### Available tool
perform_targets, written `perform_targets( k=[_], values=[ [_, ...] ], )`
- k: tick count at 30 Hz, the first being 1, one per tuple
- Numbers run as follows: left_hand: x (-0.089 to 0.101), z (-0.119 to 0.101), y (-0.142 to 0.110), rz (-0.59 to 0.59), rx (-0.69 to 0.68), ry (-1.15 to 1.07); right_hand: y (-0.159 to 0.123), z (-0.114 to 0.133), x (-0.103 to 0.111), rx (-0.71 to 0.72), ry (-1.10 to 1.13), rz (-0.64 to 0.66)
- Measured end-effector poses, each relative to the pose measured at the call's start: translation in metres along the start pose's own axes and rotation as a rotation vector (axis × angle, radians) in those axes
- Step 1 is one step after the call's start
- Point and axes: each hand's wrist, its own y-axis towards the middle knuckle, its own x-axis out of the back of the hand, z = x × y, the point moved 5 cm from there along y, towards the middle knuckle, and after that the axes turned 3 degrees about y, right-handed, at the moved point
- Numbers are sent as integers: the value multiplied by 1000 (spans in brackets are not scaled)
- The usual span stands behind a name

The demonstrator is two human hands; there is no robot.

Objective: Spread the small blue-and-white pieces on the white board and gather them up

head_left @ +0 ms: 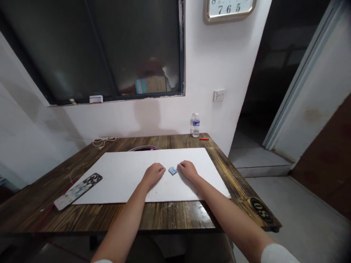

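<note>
A small blue-and-white patterned piece (172, 171) lies on the white board, too small to make out its kind. Just to its left rests my left hand (154, 173), fingers curled closed, with a gap between it and the piece. My right hand (188, 169) is on the other side, its fingers also curled, with the fingertips close to the piece's right corner; I cannot tell whether they touch it. Nothing shows in either hand. Under both hands is the white board (123, 171), lying flat on the dark wooden table (170, 217).
A phone in a patterned case (79, 190) lies across the board's left edge. At the back are a white cable (102, 141), a round purple-rimmed object (144, 148), a water bottle (195, 126) and a red pen (204, 138). A round "80" plate (261, 210) marks the right corner.
</note>
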Motion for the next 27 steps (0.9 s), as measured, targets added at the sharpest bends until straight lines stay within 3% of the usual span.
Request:
perform_targets(
  k=[15,27],
  values=[
    [-3,-11,1,-17,87,99,-18,40,-6,122,-149,5],
    [3,-20,-2,-72,155,32,-12,40,-12,193,-233,91]
  ],
)
